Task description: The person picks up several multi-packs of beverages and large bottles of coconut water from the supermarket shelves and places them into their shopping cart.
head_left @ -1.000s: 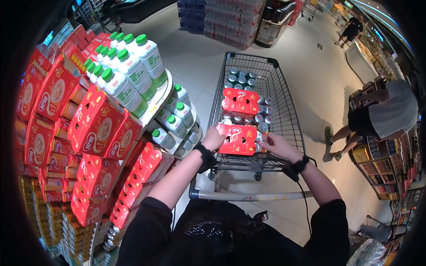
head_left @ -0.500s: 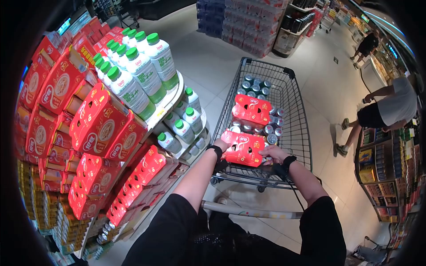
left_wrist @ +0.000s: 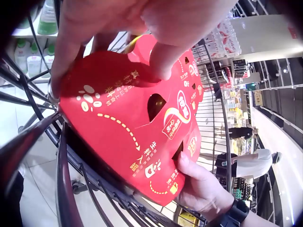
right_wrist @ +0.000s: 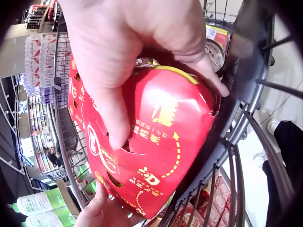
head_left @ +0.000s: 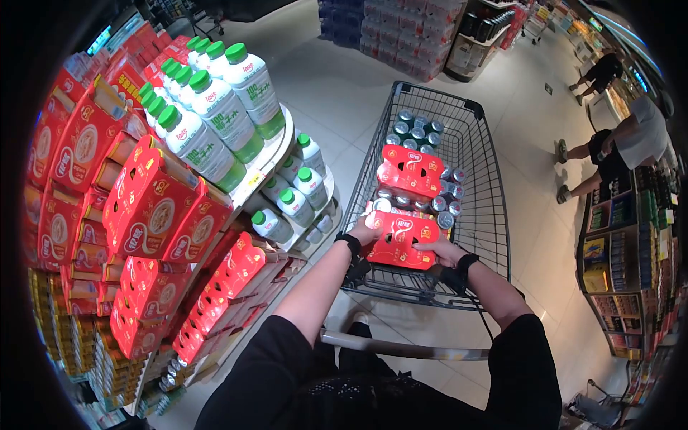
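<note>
Both hands hold a red carton of cans (head_left: 403, 241) at the near end of a wire shopping cart (head_left: 494, 208). The left hand (head_left: 365, 231) grips its left end, thumb on top and fingers over the side, as the left wrist view shows. At the right end, the right hand (head_left: 443, 251) has its thumb at a hole in the top of the carton (right_wrist: 161, 137) and its fingers round the end. Beyond lies a second red carton (head_left: 410, 170), with silver can tops showing around it. Dark green cans (head_left: 416, 132) stand at the far end.
Left of the cart stands a display with green-capped bottles (head_left: 215, 107) and stacked red cartons (head_left: 150, 201). Shrink-wrapped packs (head_left: 408, 32) are piled ahead. To the right, a person in a white top (head_left: 638, 132) is beside a shelf (head_left: 616, 265). The cart handle (head_left: 401, 348) is nearest the body.
The right thumb has moved from the carton's right edge onto its top. The cart sits farther right in view than a second ago, and the person in white has shifted.
</note>
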`<state>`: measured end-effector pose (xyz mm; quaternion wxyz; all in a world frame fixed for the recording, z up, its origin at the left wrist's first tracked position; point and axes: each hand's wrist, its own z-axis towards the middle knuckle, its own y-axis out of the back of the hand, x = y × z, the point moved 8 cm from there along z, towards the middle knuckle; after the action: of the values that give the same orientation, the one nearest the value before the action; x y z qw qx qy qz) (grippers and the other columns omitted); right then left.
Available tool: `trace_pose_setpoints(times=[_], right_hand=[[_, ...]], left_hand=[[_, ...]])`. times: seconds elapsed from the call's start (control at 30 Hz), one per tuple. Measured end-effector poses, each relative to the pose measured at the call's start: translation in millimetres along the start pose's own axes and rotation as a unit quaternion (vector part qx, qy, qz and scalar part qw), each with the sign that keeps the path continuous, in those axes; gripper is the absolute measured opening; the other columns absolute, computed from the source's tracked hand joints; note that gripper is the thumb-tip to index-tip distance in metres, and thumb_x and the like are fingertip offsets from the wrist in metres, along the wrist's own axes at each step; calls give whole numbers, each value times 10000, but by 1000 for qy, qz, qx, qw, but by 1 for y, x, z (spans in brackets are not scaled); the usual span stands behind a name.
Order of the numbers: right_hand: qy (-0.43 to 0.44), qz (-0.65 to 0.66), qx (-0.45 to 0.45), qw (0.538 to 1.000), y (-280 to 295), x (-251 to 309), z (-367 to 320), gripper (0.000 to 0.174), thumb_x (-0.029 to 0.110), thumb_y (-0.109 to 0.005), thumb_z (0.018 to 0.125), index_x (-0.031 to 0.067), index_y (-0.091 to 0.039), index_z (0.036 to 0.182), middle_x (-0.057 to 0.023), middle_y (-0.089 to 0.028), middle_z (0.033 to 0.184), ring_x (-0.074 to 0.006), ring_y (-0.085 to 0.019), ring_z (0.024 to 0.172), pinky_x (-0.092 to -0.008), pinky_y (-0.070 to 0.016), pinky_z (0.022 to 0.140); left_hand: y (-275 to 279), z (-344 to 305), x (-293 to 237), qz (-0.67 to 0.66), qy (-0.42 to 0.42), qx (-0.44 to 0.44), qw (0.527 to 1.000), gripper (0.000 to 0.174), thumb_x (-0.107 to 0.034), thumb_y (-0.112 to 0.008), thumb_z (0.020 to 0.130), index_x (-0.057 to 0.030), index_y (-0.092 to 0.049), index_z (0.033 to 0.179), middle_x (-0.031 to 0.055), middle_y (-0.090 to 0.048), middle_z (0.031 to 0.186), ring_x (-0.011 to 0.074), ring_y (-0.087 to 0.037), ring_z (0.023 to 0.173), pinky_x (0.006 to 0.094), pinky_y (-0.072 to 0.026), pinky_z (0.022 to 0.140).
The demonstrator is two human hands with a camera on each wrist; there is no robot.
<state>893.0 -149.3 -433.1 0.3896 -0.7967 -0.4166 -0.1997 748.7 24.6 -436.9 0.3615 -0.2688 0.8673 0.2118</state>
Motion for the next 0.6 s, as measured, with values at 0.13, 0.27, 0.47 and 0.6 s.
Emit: trace_pose_setpoints(times=[0.13, 0.27, 0.47, 0.6], right_hand=[[38, 50, -6, 998, -3, -2, 3, 539, 16, -715, 835, 60, -449, 1302, -111, -628, 1193, -225, -661, 1044, -400, -562, 909], [39, 107, -2, 993, 1, -11, 17, 462, 3, -689, 846, 38, -489, 1261, -118, -633, 1182, -239, -667, 1025, -421, -561, 907], [78, 150, -31, 985, 21, -17, 28, 426, -48, -653, 836, 4, -506, 1232, -151, -626, 1163, -287, -656, 1039, -448, -554, 918], [84, 130, -41, 987, 24, 18, -6, 480, -43, -651, 830, 20, -473, 1272, -141, -623, 1173, -264, -641, 1067, -421, -555, 912]], left_hand=[[-5, 40, 40, -4, 10, 36, 999, 762, -113, -677, 898, -205, -208, 1492, 109, -558, 1271, 257, -576, 1125, 491, -520, 867], [-10, 14, 13, -16, 30, 31, 999, 811, -98, -697, 853, -119, -183, 1480, 140, -542, 1283, 268, -579, 1134, 427, -516, 897], [-23, 46, 9, 21, -67, 3, 998, 1058, -95, -776, 704, 0, -55, 1473, 227, -476, 1332, 333, -518, 1225, 359, -463, 1003], [-24, -16, -74, 189, -128, -25, 973, 887, -171, -694, 771, -56, -171, 1478, 261, -468, 1351, 387, -485, 1243, 417, -423, 1023]])
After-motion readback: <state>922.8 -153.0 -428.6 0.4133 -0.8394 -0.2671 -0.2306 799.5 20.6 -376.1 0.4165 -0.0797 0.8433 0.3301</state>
